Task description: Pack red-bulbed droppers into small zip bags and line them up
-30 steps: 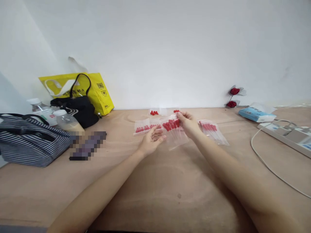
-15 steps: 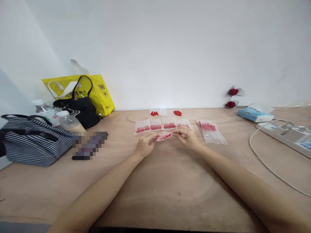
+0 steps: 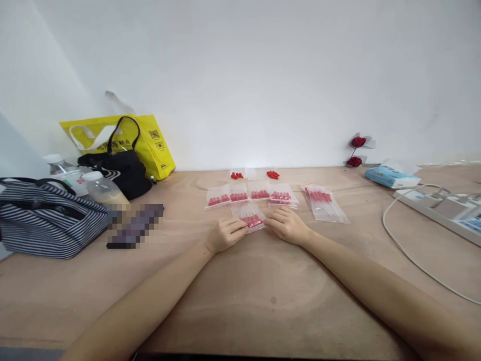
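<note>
A small clear zip bag (image 3: 248, 212) with several red pieces lies on the wooden table between my hands. My left hand (image 3: 226, 234) pinches its left lower corner, fingers closed. On the opposite side, the fingertips of my right hand (image 3: 287, 226) are closed at the bag's right edge. Just beyond is a row of similar bags, among them a left one (image 3: 218, 196), a middle one (image 3: 259, 192) and a right one (image 3: 281, 196) lying over another. Loose-looking red pieces (image 3: 236, 175) and a second red cluster (image 3: 273, 175) lie on clear bags near the wall.
Overlapping clear bags with red ends (image 3: 326, 205) lie to the right. Further right are a tissue pack (image 3: 391, 176), a power strip (image 3: 432, 203) and its cable (image 3: 398, 255). At left stand a striped bag (image 3: 56, 220), a bottle (image 3: 103, 189) and a yellow bag (image 3: 160, 150).
The bag between my hands has come down from a tilted, raised pose to lie flatter on the table. Both hands have moved slightly nearer to me, uncovering the row behind.
</note>
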### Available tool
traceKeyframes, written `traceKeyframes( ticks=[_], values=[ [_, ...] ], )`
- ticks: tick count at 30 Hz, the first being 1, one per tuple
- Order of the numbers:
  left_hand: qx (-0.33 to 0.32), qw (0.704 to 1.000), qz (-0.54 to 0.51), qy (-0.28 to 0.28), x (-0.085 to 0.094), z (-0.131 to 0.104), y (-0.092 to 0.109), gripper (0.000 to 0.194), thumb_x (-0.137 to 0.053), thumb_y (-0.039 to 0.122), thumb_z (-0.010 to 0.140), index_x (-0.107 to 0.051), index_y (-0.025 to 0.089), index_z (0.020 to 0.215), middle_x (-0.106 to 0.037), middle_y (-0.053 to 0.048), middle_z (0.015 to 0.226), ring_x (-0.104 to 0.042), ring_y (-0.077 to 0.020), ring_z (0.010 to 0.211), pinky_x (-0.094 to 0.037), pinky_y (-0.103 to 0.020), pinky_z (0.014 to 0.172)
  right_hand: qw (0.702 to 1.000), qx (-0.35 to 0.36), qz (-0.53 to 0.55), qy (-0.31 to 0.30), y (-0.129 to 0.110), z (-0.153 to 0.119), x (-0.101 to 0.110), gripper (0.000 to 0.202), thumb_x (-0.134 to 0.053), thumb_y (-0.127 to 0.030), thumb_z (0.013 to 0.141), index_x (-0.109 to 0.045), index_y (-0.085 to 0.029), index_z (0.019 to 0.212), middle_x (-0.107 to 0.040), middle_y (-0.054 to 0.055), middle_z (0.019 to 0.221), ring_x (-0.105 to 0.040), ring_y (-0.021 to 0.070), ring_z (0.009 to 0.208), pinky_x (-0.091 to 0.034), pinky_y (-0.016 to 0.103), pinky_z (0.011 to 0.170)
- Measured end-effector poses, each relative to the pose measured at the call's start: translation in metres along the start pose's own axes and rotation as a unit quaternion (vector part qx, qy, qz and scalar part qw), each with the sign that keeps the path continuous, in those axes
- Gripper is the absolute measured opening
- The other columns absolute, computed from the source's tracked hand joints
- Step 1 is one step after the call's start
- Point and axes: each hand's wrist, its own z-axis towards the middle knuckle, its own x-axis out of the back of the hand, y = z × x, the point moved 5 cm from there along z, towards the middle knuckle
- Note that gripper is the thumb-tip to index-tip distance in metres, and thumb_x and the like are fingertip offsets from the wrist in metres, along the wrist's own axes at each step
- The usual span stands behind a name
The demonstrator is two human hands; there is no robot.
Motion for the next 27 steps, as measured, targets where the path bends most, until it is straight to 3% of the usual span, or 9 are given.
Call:
traceKeyframes(
  ticks=[5, 9, 12, 16, 22, 27],
  values=[
    [-0.03, 0.999, 0.015, 0.018, 0.002, -0.003, -0.002, 0.01, -0.052, 0.011, 0.077, -0.06, 0.018, 0.079, -0.067, -0.001, 0.076, -0.062, -0.0117, 0.07, -0.053, -0.024, 0.063, 0.997, 0.04, -0.072, 0.001, -0.002, 0.001, 0.002, 0.023, -0.039, -0.013, 0.086, -0.059, -0.016, 0.074, -0.058, 0.003, 0.064, -0.044, 0.0135, 0.061, -0.031, 0.03, 0.059],
    [-0.023, 1.0, 0.009, -0.011, 0.003, -0.007, -0.008, 0.012, -0.051, 0.013, 0.079, -0.061, 0.019, 0.081, -0.068, -0.001, 0.079, -0.063, -0.0119, 0.073, -0.054, -0.024, 0.066, 0.994, 0.053, -0.096, -0.006, -0.003, 0.0, 0.001, 0.023, -0.039, -0.012, 0.086, -0.058, -0.017, 0.074, -0.059, 0.002, 0.065, -0.044, 0.0132, 0.061, -0.03, 0.031, 0.061],
    [-0.002, 0.999, 0.005, -0.034, 0.005, -0.012, -0.015, 0.012, -0.051, 0.016, 0.079, -0.062, 0.02, 0.083, -0.068, -0.001, 0.082, -0.063, -0.0115, 0.073, -0.054, -0.024, 0.067, 0.994, 0.048, -0.1, 0.0, -0.002, -0.001, 0.0, 0.022, -0.04, -0.011, 0.085, -0.058, -0.017, 0.073, -0.059, 0.002, 0.065, -0.043, 0.0133, 0.062, -0.029, 0.031, 0.061],
    [0.024, 0.999, -0.01, -0.024, 0.008, -0.016, -0.021, 0.013, -0.053, 0.015, 0.078, -0.062, 0.02, 0.085, -0.067, -0.002, 0.082, -0.063, -0.0116, 0.072, -0.054, -0.025, 0.068, 0.995, 0.04, -0.093, 0.006, 0.0, -0.001, -0.001, 0.022, -0.041, -0.01, 0.084, -0.058, -0.016, 0.071, -0.058, 0.003, 0.065, -0.043, 0.0137, 0.063, -0.028, 0.031, 0.062],
    [0.019, 1.0, 0.005, -0.023, 0.007, -0.012, -0.017, 0.013, -0.05, 0.012, 0.079, -0.061, 0.018, 0.084, -0.067, -0.002, 0.078, -0.062, -0.0109, 0.071, -0.053, -0.023, 0.068, 0.996, 0.005, -0.095, 0.001, 0.002, 0.003, 0.004, 0.022, -0.042, -0.013, 0.083, -0.057, -0.018, 0.069, -0.058, 0.002, 0.063, -0.043, 0.0136, 0.063, -0.028, 0.032, 0.064],
    [0.037, 0.999, -0.002, -0.029, 0.003, -0.008, -0.014, 0.012, -0.049, 0.013, 0.079, -0.06, 0.017, 0.081, -0.066, -0.003, 0.076, -0.061, -0.011, 0.068, -0.052, -0.022, 0.064, 0.997, -0.015, -0.079, 0.014, -0.012, 0.019, 0.0, 0.015, -0.046, -0.02, 0.084, -0.059, -0.019, 0.076, -0.06, 0.002, 0.068, -0.045, 0.0143, 0.069, -0.028, 0.032, 0.066]
  ],
)
